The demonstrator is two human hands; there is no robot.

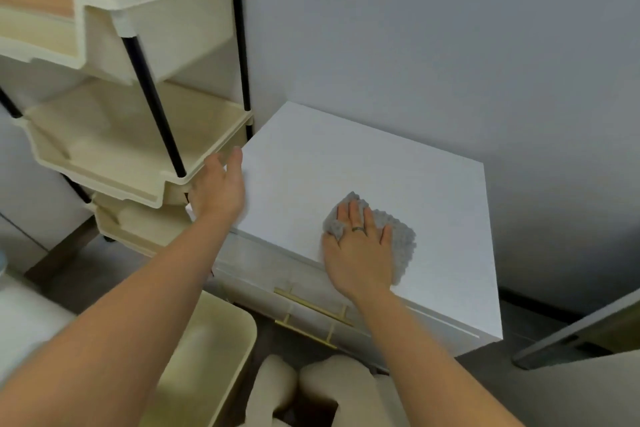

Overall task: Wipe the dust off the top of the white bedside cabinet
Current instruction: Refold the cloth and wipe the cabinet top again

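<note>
The white bedside cabinet [346, 163] stands against the grey wall, its flat top bare apart from a grey textured cloth [401, 236] near the front edge. My right hand [358, 250] lies flat on the cloth with fingers spread, pressing it onto the top; a ring shows on one finger. My left hand [220, 185] rests at the cabinet's left front corner, fingers together and pointing away, holding nothing. Gold handles [311, 305] mark the drawers below the top.
A cream tiered rack [131, 149] with black poles stands close against the cabinet's left side. A cream bin [214, 350] sits on the floor below my left forearm. My knees [311, 388] are in front of the drawers. A grey slanted edge [571, 333] lies at the right.
</note>
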